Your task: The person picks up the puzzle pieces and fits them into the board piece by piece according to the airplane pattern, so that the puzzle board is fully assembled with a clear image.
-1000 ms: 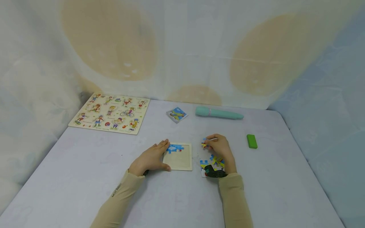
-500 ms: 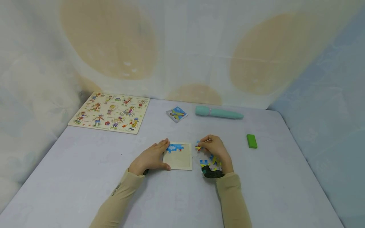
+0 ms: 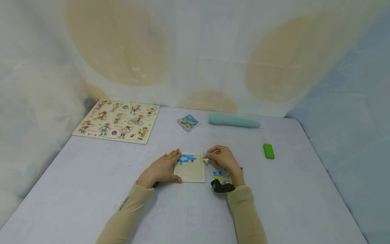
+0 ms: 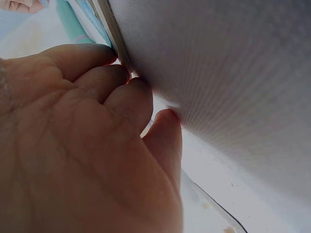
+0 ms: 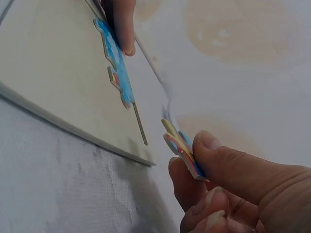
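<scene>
A square wooden puzzle tray (image 3: 189,174) lies flat on the table, with joined blue sky pieces (image 3: 185,158) along its far left edge. My left hand (image 3: 160,170) rests at the tray's left side, fingers extended, fingertips on its rim and thumb near the lower corner. My right hand (image 3: 223,158) pinches a jigsaw piece (image 5: 182,148) between thumb and index finger, just off the tray's far right corner. Blue, yellow and red show on that piece. Loose jigsaw pieces (image 3: 218,174) lie under the right wrist, partly hidden by it and the black wrist camera (image 3: 221,186).
At the back left lies a wooden board with sports figures (image 3: 118,118). A small picture card (image 3: 189,122) and a teal pen-shaped object (image 3: 234,120) are at the back. Toward the right is a green block (image 3: 269,151). Cloth hangs behind the table.
My right hand has moved left with the jigsaw piece, from above the loose pieces to the tray's right edge. The left hand and the tray have stayed in place.
</scene>
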Action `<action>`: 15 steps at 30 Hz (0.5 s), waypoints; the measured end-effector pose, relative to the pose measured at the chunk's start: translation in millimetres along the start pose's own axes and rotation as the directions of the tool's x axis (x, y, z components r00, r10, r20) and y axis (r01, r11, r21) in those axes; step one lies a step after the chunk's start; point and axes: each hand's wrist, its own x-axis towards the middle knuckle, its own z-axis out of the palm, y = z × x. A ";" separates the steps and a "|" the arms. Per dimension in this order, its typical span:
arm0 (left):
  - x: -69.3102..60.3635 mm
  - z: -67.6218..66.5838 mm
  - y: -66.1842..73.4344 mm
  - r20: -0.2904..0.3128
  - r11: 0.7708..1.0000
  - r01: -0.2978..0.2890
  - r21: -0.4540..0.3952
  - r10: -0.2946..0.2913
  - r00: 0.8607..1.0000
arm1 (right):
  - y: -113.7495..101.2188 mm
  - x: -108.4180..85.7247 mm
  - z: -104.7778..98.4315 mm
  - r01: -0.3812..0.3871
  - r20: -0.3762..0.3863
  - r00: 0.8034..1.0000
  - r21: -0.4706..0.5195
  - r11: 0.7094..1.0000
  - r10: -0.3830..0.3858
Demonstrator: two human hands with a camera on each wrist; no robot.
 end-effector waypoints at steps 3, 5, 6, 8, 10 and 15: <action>-0.7 -0.2 -0.1 -0.001 1.000 -0.001 0.006 0.001 1.000 | -3.1 -0.4 4.0 -0.004 0.014 1.000 0.025 1.000 0.004; -0.5 -0.2 -0.3 0.000 1.000 0.001 0.006 -0.001 1.000 | -4.5 -0.6 5.9 -0.003 0.016 1.000 0.031 1.000 0.002; -0.4 -0.3 -0.7 0.001 1.000 0.002 0.005 -0.002 1.000 | -5.3 -0.7 6.7 -0.002 0.018 1.000 0.034 0.999 0.001; -0.1 -0.2 -0.5 0.004 1.000 0.003 0.002 -0.003 1.000 | -6.8 -0.8 8.3 -0.003 0.020 1.000 0.044 0.999 0.003; 0.1 -0.3 -0.6 0.003 1.000 0.003 0.004 -0.003 1.000 | -7.7 -0.5 10.1 -0.001 0.021 1.000 0.053 0.999 -0.001; 0.1 -0.7 0.5 0.011 1.000 0.007 0.005 -0.007 1.000 | -6.3 0.8 18.7 -0.003 0.014 1.000 0.080 0.997 0.002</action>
